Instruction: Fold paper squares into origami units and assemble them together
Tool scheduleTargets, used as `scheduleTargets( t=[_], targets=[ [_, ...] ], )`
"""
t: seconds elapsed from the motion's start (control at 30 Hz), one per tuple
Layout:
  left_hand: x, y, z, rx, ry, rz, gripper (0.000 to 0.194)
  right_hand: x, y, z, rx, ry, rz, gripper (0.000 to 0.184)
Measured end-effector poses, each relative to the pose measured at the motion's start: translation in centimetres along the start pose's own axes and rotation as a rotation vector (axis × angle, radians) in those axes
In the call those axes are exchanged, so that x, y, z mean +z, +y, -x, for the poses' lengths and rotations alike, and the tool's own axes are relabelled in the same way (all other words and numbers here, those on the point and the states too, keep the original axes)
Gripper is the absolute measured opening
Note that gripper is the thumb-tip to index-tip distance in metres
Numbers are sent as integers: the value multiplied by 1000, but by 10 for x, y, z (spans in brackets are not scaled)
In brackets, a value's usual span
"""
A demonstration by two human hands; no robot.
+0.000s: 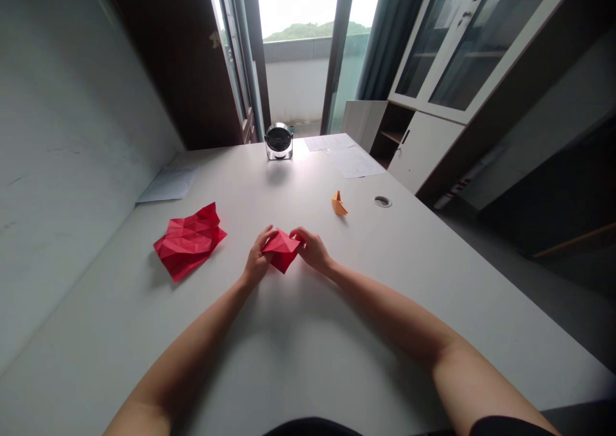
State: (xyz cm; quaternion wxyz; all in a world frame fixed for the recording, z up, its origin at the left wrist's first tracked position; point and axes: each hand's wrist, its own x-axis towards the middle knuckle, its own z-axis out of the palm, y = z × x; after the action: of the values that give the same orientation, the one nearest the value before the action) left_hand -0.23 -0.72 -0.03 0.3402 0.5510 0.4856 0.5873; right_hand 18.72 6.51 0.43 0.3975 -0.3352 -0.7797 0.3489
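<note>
Between my two hands is a folded red origami paper [283, 247], held just over the white table [308, 333]. One corner of it points down toward me. My left hand [258, 254] is closed on its left side, thumb and fingers at the edge. At the right corner, my right hand [310, 247] pinches the paper with its fingertips. To the left lies a creased, partly unfolded red sheet [190, 240]. A small orange origami figure [339, 204] stands on the table beyond my right hand.
A round black device on a metal stand [279, 142] is at the table's far edge. Printed papers [355, 160] lie at the back right, a pale sheet [168, 184] at the back left. A cable hole [382, 201] is near the right edge. A white cabinet [428, 147] stands beyond.
</note>
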Motion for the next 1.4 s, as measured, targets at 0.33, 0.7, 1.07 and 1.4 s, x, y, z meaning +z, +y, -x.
scheduleTargets(
  t=[0.33,0.7,1.07,1.4],
  targets=[
    [-5,-12,-5,-216,96,372,35,-1,2,-5,-167,-35,-233,20],
    [-6,-21,-8,-245,118,468,47,1,5,-2,-40,-217,-405,18],
    [-5,-14,-5,-159,-3,252,60,0,6,-5,46,-193,-403,20],
    [1,-1,-1,-169,-44,185,29,0,19,-9,156,-50,-469,30]
  ],
)
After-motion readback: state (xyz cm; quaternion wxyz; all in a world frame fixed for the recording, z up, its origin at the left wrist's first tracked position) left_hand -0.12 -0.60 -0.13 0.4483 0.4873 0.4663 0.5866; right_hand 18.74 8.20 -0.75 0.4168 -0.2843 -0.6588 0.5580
